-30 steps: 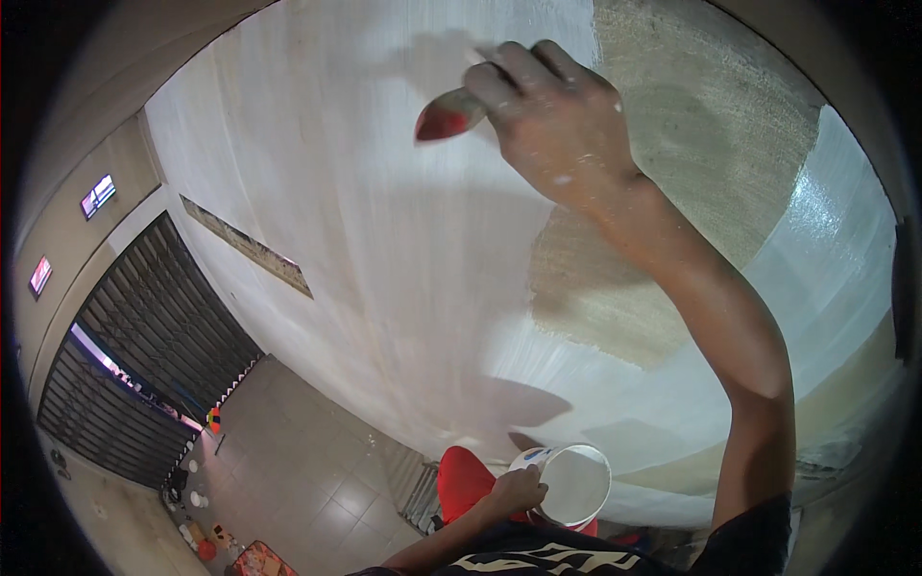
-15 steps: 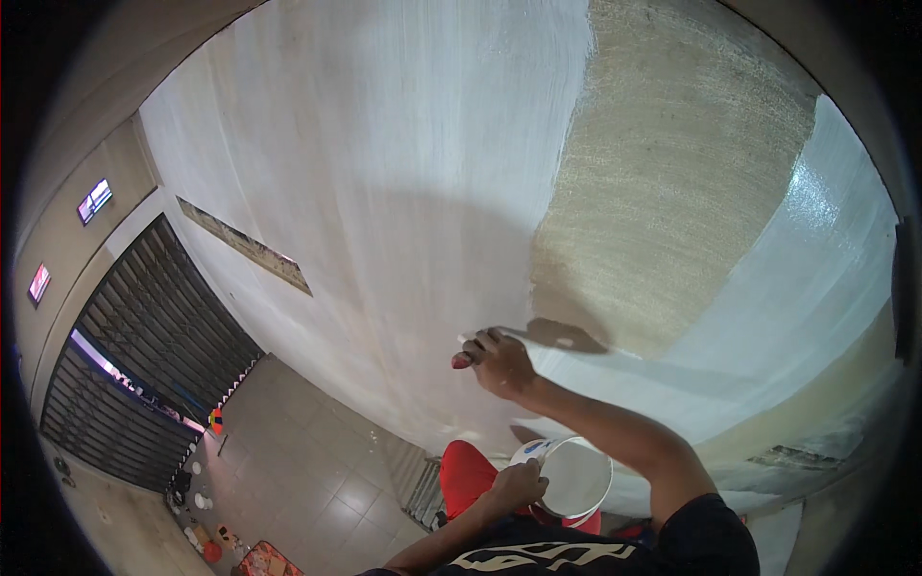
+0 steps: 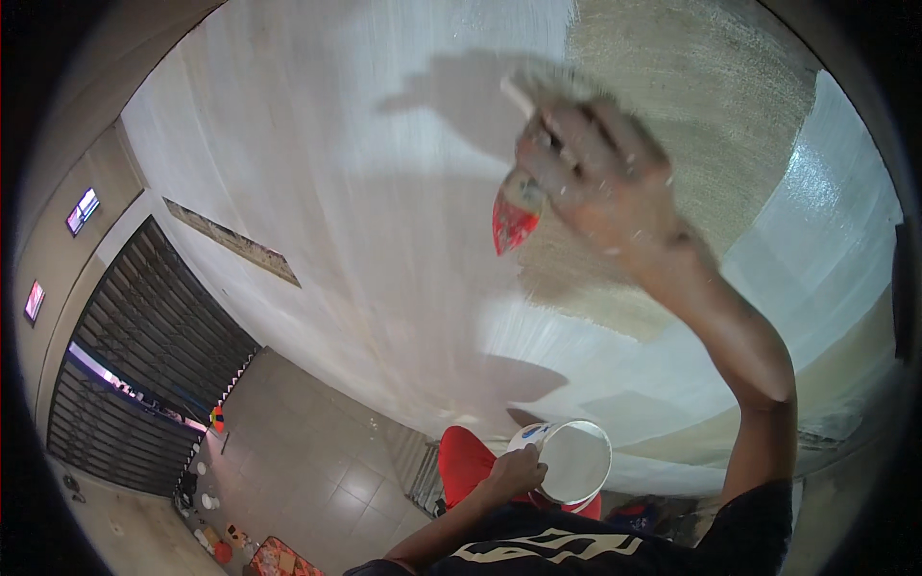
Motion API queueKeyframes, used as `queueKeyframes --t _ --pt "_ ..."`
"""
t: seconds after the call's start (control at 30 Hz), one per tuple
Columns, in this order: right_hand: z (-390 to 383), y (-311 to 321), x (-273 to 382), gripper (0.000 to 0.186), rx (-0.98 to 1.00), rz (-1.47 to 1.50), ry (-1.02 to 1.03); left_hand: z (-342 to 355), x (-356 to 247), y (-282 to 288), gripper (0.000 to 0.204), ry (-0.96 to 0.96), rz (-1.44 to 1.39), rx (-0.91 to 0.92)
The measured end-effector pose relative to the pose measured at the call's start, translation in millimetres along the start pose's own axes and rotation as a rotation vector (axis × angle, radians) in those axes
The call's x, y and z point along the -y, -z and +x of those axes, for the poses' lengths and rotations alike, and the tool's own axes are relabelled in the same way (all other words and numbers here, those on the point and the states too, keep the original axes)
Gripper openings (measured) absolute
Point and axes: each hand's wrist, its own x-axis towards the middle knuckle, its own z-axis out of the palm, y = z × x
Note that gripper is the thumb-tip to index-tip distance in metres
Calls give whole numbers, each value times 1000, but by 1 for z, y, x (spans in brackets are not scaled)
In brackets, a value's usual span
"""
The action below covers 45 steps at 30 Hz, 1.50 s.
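My right hand (image 3: pixel 619 192) is raised in front of the wall, closed around a paintbrush (image 3: pixel 517 216) with a red handle end. The handle end points down and the pale brush head sticks up past my fingers, partly blurred. Low in front of my body, my left hand (image 3: pixel 517 472) grips the near-left rim of a white bucket (image 3: pixel 524 440) with white paint in it. Streaky white paint covers much of the wall (image 3: pixel 327 192). Between the painted parts lies a beige patch (image 3: pixel 711 144), partly behind my right hand.
At the left, a dark folding metal gate (image 3: pixel 134 326) stands beyond a tiled floor (image 3: pixel 307 451). A long narrow recess (image 3: pixel 230 240) cuts the wall. Below left lie a red patterned item (image 3: pixel 279 559) and small objects along the floor's edge. My red-clad knee (image 3: pixel 466 470) is beside the bucket.
My right hand has risen from low on the wall, up and to the right with the paintbrush, to the edge of the beige patch. My left hand still holds the bucket, nearly unmoved.
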Motion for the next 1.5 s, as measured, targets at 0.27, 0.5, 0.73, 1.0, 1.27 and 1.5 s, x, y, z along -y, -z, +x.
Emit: queueKeyframes --t 0.27,0.5,0.73,1.0,1.27,1.5 --pt "-208 -38 177 12 331 325 1 3 10 -16 44 -37 12 -32" --pt "-173 -38 121 9 628 651 -374 -7 5 -3 41 46 -1 7" --pt "-51 8 -18 21 106 201 -53 -1 -1 -3 45 7 26 15" --pt "-124 -21 67 10 203 -16 159 0 -2 -1 46 -3 7 -16" --pt "-221 -39 160 12 564 710 -310 0 -2 -6 47 9 25 27" --pt "-86 -10 10 14 167 356 -177 1 -1 -3 44 26 21 34"
